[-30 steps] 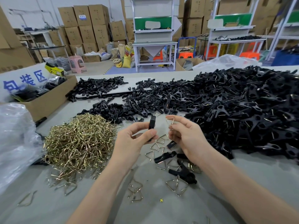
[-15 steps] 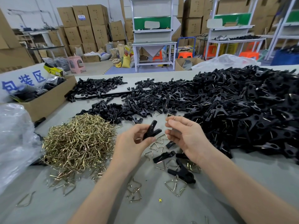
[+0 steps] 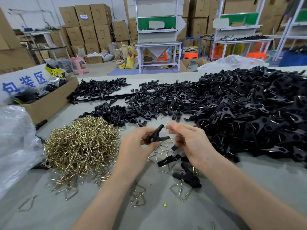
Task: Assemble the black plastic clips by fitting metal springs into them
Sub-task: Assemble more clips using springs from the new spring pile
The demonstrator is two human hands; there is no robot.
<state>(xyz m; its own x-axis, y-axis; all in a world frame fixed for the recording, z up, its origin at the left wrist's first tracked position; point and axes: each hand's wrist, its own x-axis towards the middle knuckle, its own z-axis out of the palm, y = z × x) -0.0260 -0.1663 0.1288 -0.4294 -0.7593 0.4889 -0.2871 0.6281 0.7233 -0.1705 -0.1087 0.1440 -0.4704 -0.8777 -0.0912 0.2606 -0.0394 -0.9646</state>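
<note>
Right now I am working over the grey tabletop (image 3: 249,188), with the big heap of black clips (image 3: 249,113) lying to my right and the mound of brass springs (image 3: 79,143) to my left. Between them, my left hand (image 3: 134,146) is pinching one clip (image 3: 156,136), its legs splayed towards my right hand (image 3: 191,143), which is pinching a thin spring (image 3: 168,127) just beside the clip's upper tip. I judge the fitting is beginning; next, the spring's ends need lining up with the clip.
</note>
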